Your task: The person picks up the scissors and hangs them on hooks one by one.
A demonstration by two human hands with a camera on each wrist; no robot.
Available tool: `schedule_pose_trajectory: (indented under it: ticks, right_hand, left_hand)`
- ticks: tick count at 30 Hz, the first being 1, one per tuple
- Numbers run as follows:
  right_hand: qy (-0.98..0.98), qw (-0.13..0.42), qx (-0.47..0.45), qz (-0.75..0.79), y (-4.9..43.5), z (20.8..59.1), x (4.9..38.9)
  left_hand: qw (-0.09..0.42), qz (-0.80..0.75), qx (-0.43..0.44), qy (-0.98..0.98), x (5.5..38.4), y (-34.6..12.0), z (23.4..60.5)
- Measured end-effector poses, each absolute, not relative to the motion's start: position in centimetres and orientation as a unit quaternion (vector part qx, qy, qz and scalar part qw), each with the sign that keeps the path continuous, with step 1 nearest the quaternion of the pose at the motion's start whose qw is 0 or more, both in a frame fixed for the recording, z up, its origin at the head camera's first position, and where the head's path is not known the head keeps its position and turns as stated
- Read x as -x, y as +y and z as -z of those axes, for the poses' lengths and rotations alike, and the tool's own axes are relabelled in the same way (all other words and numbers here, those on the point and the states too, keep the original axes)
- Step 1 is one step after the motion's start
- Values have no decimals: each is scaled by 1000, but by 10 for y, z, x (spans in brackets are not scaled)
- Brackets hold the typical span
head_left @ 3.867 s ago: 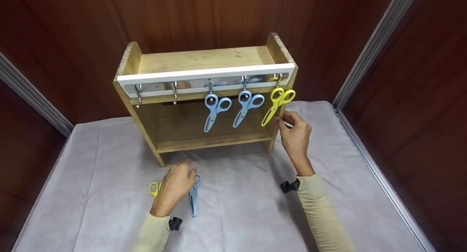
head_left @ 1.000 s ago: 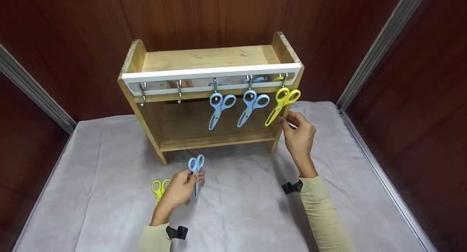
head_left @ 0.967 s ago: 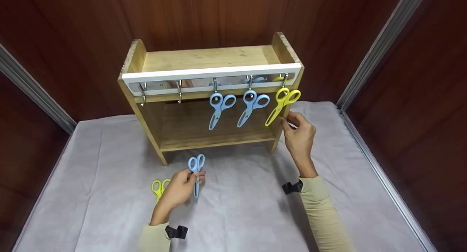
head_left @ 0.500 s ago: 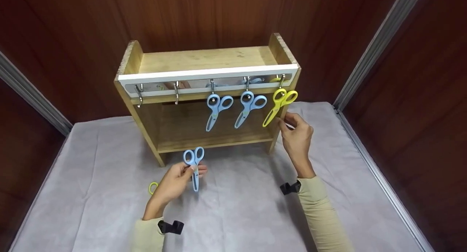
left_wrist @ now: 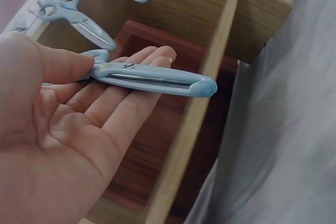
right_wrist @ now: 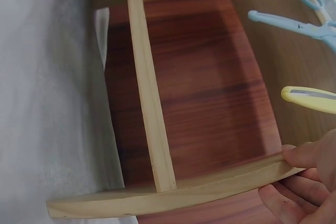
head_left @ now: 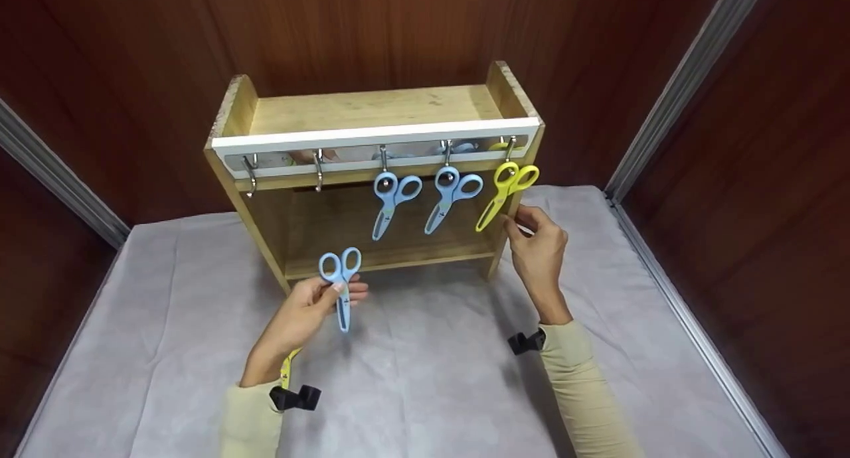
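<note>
My left hand (head_left: 289, 325) pinches a pair of blue scissors (head_left: 343, 305) between thumb and fingers, handles up and tip down, in front of the shelf's lower left. In the left wrist view the scissors (left_wrist: 152, 76) lie across the extended fingers under the thumb. With thumb and fingers on either side, my right hand (head_left: 539, 249) grips the right side panel (right_wrist: 210, 187) of the wooden shelf (head_left: 372, 106). Two blue scissors (head_left: 383, 219) and yellow scissors (head_left: 493, 209) hang from hooks on the shelf's white rail (head_left: 372, 131).
Two bare hooks, one far left (head_left: 250, 176) and another hook (head_left: 319, 172) beside it, are on the rail. More yellow scissors (head_left: 286, 372) lie on the grey cloth (head_left: 431, 365), mostly hidden by the left forearm. Dark wood walls (head_left: 372, 33) stand around.
My left hand has picked the blue scissors up off the cloth, then raised them up and left toward the shelf, turning them face-on. The right hand keeps its grip on the panel.
</note>
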State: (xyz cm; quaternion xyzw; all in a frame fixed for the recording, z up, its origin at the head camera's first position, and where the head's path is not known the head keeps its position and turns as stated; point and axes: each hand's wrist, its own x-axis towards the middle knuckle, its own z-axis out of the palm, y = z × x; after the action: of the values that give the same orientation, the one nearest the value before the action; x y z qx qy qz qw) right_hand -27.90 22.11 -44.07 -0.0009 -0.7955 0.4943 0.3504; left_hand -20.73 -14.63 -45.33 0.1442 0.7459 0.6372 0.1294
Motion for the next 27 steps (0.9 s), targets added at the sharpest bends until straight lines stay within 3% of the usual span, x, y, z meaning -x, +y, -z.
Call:
schedule_pose_trajectory:
  ticks: [27]
  right_hand:
    - [-803, 348, -4, -484, 223, 439, 278]
  left_hand:
    - [81, -620, -208, 752, 229, -146, 372]
